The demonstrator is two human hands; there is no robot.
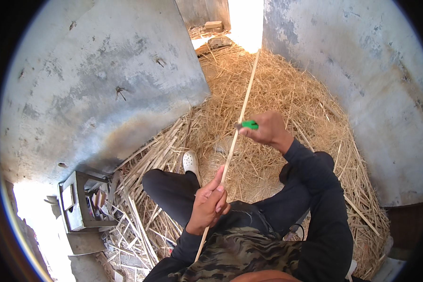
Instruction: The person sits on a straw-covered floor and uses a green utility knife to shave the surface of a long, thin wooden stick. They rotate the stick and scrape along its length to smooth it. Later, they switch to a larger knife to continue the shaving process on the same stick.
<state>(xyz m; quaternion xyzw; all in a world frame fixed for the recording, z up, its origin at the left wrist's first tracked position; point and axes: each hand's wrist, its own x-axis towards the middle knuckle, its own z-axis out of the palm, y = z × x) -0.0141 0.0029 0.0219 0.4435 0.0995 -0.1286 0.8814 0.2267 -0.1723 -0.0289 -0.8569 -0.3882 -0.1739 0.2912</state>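
Your left hand [209, 202] is closed around the lower part of a long, thin bamboo strip [242, 110], thumb laid along it, just above your lap. The strip is pale yellow, smooth and straight, and it runs from below your left hand up past your right hand toward the bright doorway at the top of the view. Your right hand [268, 128] is curled shut on a small knife with a green handle [249, 125], whose short grey blade rests against the strip at mid-length. The two hands are well apart along the strip, left low and right high.

You sit on a thick bed of dry straw [286, 94], golden, tangled and fibrous, which fills the floor between two rough concrete walls [103, 70], grey, blotched and pitted. Your legs are in dark trousers, and a white perforated clog [190, 162] shows on the foot stretched out into the straw. Your top is camouflage-patterned with dark sleeves.

To your left, against the wall's foot, stands a small grey box-shaped stand [77, 207] with open compartments holding small flat things, too small to tell apart. Split bamboo slats [136, 207], flat and pale, lie scattered just beside it. Near the doorway lie a few flat stones or bricks [213, 26].
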